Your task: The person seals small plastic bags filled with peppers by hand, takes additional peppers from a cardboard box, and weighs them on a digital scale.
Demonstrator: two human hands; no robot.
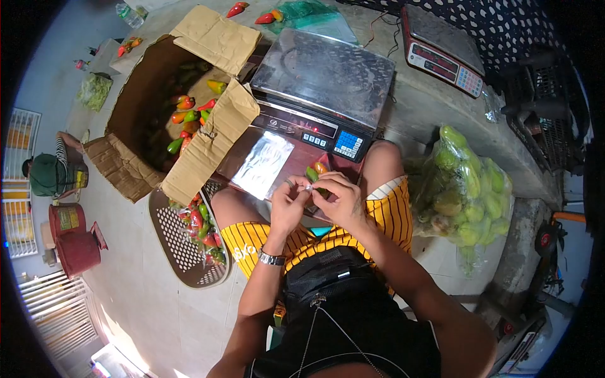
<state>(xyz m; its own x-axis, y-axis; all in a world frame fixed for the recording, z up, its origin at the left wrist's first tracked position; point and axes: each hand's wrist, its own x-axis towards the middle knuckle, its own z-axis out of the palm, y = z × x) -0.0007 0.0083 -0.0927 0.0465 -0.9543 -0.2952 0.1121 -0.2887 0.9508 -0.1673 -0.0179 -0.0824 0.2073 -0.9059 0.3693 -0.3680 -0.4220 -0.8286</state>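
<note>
My left hand [291, 200] and my right hand [338, 196] meet above my lap, both with pinched fingers. Between the fingertips is a small whitish bit of thin plastic [309, 188], mostly covered by the fingers. Just beyond them lie a few red, orange and green peppers [321, 167]; whether these are inside the plastic I cannot tell. To the left of the hands, shiny clear plastic bags [265, 165] lie flat on a dark red surface. A digital scale [321, 79] with a metal plate stands in front, its display lit.
An open cardboard box [135, 104] holding peppers stands at left, above a perforated plastic basket [183, 242] with bagged peppers. On the right sits a clear bag of green vegetables [469, 195]. A second scale [444, 53] rests on the concrete ledge. Another person [50, 173] is at far left.
</note>
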